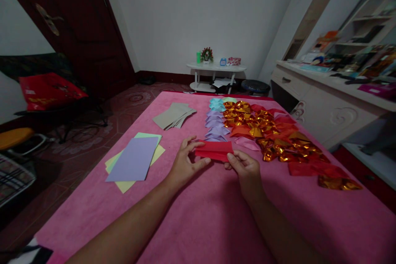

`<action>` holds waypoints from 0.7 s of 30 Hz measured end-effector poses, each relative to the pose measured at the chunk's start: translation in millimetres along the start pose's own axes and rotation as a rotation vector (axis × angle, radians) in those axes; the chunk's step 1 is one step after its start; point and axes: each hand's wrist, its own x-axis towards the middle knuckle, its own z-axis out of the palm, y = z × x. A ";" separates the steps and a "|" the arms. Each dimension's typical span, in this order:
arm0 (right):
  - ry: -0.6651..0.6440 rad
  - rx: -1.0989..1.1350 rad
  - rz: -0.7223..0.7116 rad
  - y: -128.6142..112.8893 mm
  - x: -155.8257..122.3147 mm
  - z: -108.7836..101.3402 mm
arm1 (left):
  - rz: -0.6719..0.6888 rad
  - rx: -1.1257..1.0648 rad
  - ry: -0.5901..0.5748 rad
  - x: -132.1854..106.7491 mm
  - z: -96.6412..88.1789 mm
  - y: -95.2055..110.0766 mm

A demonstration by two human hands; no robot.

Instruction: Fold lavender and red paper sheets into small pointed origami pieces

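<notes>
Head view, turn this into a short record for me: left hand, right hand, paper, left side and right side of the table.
Left hand: left hand holding left end of red paper
Right hand: right hand pinching its right end
Paper: red, creased lengthwise
Left side: lilac sheet over green and yellow ones; grey sheets fanned beyond
Right side: folded lilac pieces, shiny gold pieces, red ones among them

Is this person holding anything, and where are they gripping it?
Yes, a folded piece of red paper. The left hand holds its left end; the right hand pinches it near the lower right corner.
</notes>
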 end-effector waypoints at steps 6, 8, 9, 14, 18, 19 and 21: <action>-0.026 -0.078 -0.112 11.8 0.7 2.0 | -0.183 -0.292 0.029 3.0 1.1 2.7; -0.094 -0.178 -0.172 17.5 0.3 3.5 | -0.222 -0.442 -0.012 3.2 1.7 3.4; -0.142 -0.248 -0.213 20.0 -0.3 4.3 | -0.231 -0.485 -0.025 3.0 1.7 3.8; -0.337 -0.610 -0.506 23.6 -5.6 9.5 | -0.250 -0.399 -0.005 1.2 -0.4 5.3; -0.390 -0.776 -0.601 16.0 -10.3 15.7 | -0.256 -0.436 -0.027 1.0 -0.1 6.8; -0.410 -0.798 -0.598 14.1 -11.5 17.5 | -0.242 -0.429 -0.044 0.9 0.7 7.3; -0.442 -0.828 -0.587 11.8 -13.6 20.9 | -0.213 -0.386 -0.062 0.7 2.8 8.5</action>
